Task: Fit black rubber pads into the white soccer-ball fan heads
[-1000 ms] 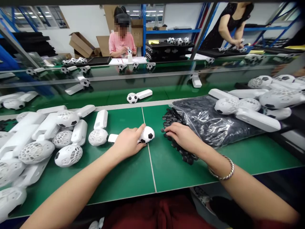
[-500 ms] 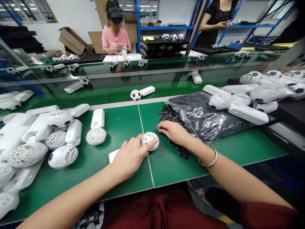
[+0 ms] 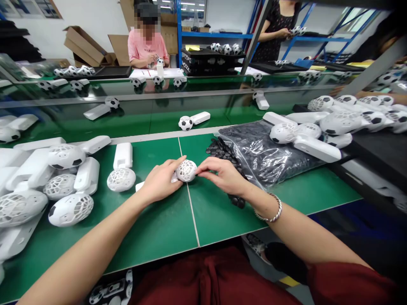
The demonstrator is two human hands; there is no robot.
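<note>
My left hand is closed around a white plastic piece with a round soccer-ball head, whose lattice face points up. Part of its flat white arm shows beneath the hand. My right hand pinches a small black piece against the right side of that head; the piece is mostly hidden by the fingertips. Behind the right hand, loose black pieces spill from a clear plastic bag. Left of my left hand lies another white soccer-ball piece with its lattice showing.
White soccer-ball pieces are heaped at the left, and more are piled at the right on black trays. Beyond the table edge a belt carries single pieces. Across it sits a person in pink; another person stands farther right.
My right hand has moved left from the loose black pieces to the ball head, with a small black piece in its fingers. My left hand has shifted its grip and turned the head.
</note>
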